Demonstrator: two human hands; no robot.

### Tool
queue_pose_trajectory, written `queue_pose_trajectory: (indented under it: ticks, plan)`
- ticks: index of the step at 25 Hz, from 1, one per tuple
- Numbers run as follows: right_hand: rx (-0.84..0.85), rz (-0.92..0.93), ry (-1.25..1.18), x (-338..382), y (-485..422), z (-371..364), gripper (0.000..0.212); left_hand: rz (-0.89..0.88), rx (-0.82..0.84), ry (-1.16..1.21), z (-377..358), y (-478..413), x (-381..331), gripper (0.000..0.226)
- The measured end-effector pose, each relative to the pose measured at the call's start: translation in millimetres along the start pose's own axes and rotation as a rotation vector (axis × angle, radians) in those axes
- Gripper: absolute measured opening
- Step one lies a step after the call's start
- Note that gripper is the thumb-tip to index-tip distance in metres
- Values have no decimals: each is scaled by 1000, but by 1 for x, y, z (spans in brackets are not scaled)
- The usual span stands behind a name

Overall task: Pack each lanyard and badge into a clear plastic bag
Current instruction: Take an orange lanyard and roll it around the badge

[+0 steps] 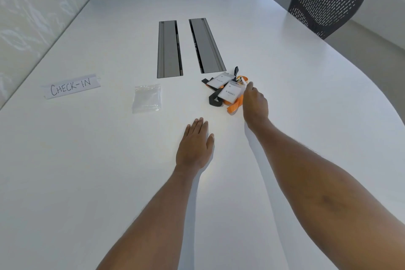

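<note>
Two white badges lie overlapped on the white table (285, 94): the near badge (230, 92) on an orange lanyard (234, 108), the far badge (219, 80) on a black lanyard (213, 100). My right hand (255, 103) reaches over the right side of this pile, fingertips at the metal clip of the near badge; whether it pinches anything is hidden. My left hand (196, 146) lies flat on the table, fingers straight, holding nothing. A small stack of clear plastic bags (146, 98) rests to the left of the badges.
A paper sign reading CHECK-IN (71, 86) lies at the left. Two grey cable hatches (169, 49) (206, 46) are set into the table's middle. Mesh office chairs (326, 0) stand at the far and right edges.
</note>
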State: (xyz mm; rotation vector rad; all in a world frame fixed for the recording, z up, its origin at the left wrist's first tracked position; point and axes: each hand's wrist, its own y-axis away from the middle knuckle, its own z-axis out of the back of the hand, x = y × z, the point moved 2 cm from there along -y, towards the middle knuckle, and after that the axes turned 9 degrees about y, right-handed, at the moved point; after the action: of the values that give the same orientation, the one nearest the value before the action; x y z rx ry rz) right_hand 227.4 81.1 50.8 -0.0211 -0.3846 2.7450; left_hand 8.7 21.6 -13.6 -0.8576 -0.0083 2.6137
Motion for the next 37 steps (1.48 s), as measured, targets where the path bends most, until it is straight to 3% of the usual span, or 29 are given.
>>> queue_pose_trajectory:
  ticks: [4,8,13,17,19,22,24,27,28,29,31,33,35,37]
  plan:
    - [-145,-52,-110,-12,5,24,28,19,33,13,2,-1,-2,55]
    - [-311,-122,-246,-17,20,47,41,71,50,103,6,-2,-11,56]
    - [-531,-130,-509,-18,53,72,37,106,-52,332,18,-6,-37,54]
    - [-683,-91,-535,-11,79,95,33,51,-222,482,44,-18,-71,41]
    - [-756,-23,-466,-7,88,105,33,85,-282,686,61,-28,-89,30]
    - [-826,170,-364,2,105,111,32,321,-84,1413,85,-42,-119,46]
    - [-825,296,-337,12,119,109,26,366,6,1534,97,-45,-124,39]
    - [-771,508,-382,17,137,104,17,316,-35,1410,108,-36,-119,9]
    - [-742,524,-446,15,140,104,20,301,-54,1399,111,-32,-115,12]
    - [-711,469,-534,12,142,105,24,294,-64,1408,113,-29,-110,19]
    - [-624,187,-731,3,135,106,33,289,-80,1443,123,-24,-108,28]
    - [-412,9,-841,-1,122,109,47,297,-73,1484,134,-19,-110,33]
    - [-235,79,-829,2,111,114,59,276,-23,1508,144,-15,-116,37]
    - [-167,182,-809,11,103,120,58,232,27,1514,152,-10,-121,37]
